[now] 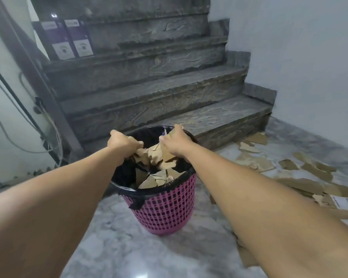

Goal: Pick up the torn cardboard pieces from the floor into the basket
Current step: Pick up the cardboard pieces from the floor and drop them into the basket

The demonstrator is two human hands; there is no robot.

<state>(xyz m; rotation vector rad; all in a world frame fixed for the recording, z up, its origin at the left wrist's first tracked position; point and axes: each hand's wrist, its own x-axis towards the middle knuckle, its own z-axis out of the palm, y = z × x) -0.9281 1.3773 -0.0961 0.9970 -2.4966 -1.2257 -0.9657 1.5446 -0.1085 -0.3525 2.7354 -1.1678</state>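
Note:
A pink mesh basket [165,213] lined with a black bag stands on the marble floor in front of the stairs. Torn brown cardboard pieces [159,178] lie inside it. Over its mouth, my left hand [123,143] and my right hand [175,141] both grip a bunch of cardboard pieces [152,154] held between them. More torn cardboard pieces [309,173] are scattered over the floor to the right of the basket.
Dark stone stairs [149,93] rise just behind the basket. Two purple-and-white boxes [68,39] stand on an upper step at the left. Cables [46,125] hang along the left wall. A white wall [299,57] closes the right side.

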